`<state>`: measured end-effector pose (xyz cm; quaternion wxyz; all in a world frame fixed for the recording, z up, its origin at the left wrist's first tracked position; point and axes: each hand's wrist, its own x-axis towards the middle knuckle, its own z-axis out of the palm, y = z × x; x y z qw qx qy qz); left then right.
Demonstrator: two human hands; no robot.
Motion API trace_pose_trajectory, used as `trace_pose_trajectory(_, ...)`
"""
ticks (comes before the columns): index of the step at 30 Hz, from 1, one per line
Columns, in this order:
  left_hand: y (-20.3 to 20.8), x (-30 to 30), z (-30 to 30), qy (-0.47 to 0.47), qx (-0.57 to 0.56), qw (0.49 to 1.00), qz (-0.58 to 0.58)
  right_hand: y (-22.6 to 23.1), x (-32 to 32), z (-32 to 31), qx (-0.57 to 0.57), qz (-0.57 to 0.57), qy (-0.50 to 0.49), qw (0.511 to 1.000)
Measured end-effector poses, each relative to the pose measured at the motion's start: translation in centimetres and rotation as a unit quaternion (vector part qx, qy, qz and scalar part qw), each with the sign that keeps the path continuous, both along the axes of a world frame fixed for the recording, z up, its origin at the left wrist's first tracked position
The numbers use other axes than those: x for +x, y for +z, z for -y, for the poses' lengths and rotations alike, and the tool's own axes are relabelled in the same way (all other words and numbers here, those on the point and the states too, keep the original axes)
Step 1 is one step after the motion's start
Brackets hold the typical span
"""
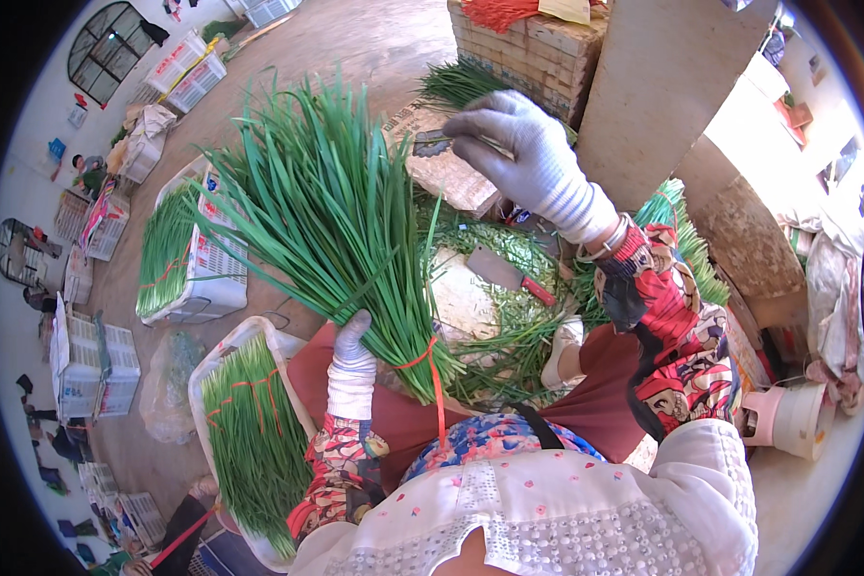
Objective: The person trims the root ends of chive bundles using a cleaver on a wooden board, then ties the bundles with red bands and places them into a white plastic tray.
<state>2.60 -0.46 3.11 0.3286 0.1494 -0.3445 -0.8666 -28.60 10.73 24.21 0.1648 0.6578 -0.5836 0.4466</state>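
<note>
My left hand (352, 357), in a pale knitted glove, is closed around the lower stalks of a large bunch of green chives (336, 211). The bunch leans over my lap, its leaf tips fanning away to the far left. An orange-red tie (416, 357) circles it near the cut ends, with a loose tail hanging down. My right hand (514, 154), also gloved, is raised to the right of the leaves, its fingers bent but apart; nothing shows in it. A dark scallop-edged object (432, 143) lies beside its fingertips.
A cleaver (497, 269) with a red handle lies among chive trimmings (547, 245) below my right hand. White crates of chives (190, 283) (202, 394) stand to my left. Wooden blocks (538, 58) and a tall board (653, 96) rise at the far right. Tied chives (686, 240) lie beside my right arm.
</note>
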Motion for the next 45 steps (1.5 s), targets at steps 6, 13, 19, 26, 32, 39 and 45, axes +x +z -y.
trace_pose_trajectory(6, 0.6, -0.4, -1.0, 0.054, -0.012, 0.998, 0.013, 0.1, 0.9, 3.4, -0.003, 0.259, 0.122, 0.958)
trace_pose_trajectory(13, -0.8, -1.3, 0.0, 0.060, -0.016, 0.998, 0.032, -5.1, 0.2, 3.0, 0.045, 0.346, 0.104, 0.931)
trace_pose_trajectory(19, -0.7, -0.5, -1.1, 0.071, 0.019, 0.996, 0.053, 0.3, 1.9, 8.2, 0.041, -0.189, -0.009, 0.981)
trace_pose_trajectory(26, -0.9, -1.3, -1.7, 0.079, 0.003, 0.994, 0.070, 1.3, 0.6, 9.7, 0.106, -0.213, 0.058, 0.970)
trace_pose_trajectory(32, -0.7, -0.9, -2.1, 0.062, 0.035, 0.994, 0.082, -2.3, -0.9, 8.6, -0.022, 0.348, 0.085, 0.933)
trace_pose_trajectory(39, -4.0, -2.9, -0.8, 0.104, 0.223, 0.969, -0.036, -10.9, -6.2, 2.3, 0.311, 0.320, -0.051, 0.894)
trace_pose_trajectory(45, -3.6, -4.4, -2.6, 0.188, 0.465, 0.853, 0.143, -13.3, -2.4, -3.3, 0.575, 0.199, 0.054, 0.792)
